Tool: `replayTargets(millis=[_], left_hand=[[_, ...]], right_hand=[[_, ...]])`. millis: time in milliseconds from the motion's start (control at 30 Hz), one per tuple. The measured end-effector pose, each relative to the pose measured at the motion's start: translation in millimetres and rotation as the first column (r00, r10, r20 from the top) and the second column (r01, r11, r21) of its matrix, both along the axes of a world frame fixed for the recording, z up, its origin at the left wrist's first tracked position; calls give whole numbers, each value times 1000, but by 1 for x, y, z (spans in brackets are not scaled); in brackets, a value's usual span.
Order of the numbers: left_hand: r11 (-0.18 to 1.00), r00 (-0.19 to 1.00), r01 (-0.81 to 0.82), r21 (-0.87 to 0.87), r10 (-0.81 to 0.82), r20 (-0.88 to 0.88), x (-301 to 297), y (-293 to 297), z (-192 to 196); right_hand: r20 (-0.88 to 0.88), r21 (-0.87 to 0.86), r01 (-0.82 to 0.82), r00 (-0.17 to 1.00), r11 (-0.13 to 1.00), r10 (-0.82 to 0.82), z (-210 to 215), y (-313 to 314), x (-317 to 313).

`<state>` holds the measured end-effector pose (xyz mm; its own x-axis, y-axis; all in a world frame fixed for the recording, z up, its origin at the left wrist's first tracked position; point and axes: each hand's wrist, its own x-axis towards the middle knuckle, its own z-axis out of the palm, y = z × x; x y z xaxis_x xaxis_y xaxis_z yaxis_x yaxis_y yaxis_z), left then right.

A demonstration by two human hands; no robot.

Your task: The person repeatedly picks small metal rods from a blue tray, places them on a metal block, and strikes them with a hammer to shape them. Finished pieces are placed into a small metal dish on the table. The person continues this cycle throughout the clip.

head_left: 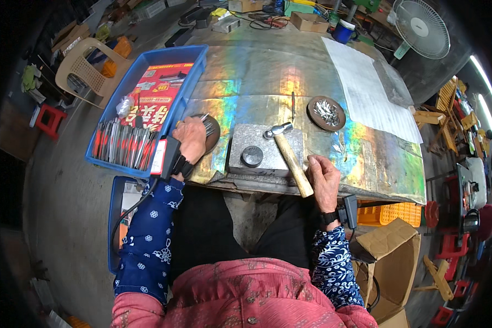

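Observation:
My left hand (191,138) is over the left side of a round brown dish (212,143) with thin metal pieces (208,127) in it. Its fingers are bent and close together, and their tips are partly hidden. At the table's front edge my right hand (324,179) has its fingers curled and thumb against them; anything pinched there is too small to make out. Beside it, a ball-peen hammer (293,164) with a wooden handle lies across a grey metal block (265,143), its handle jutting over the front edge. A dark round metal piece (252,156) sits on the block.
Left of the dish stands a blue tray (194,65) holding a red printed sheet and a row of thin packed pieces. A second brown dish (316,121) of metal pins and a red pen-like tool (293,104) lie beyond the block. An open cardboard box (402,262) stands lower right.

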<state>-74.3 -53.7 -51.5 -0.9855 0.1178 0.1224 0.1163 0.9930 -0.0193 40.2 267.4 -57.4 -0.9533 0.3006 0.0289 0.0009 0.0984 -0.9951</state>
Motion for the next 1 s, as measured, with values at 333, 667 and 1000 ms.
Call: replayTargets(millis=[333,667,1000], left_hand=[[996,998,-2,92,7,-56,-2,-2,-6],[941,994,96,324,-75,-77,8,-3,17],[210,975,208,955,31,-219,7,-8,14]], right_hand=[[-13,81,-7,1000,997,8,4,0,1],[-54,112,5,999,994,1,1,-2,1],[-47,170,13,999,985,-5,2,-3,2]])
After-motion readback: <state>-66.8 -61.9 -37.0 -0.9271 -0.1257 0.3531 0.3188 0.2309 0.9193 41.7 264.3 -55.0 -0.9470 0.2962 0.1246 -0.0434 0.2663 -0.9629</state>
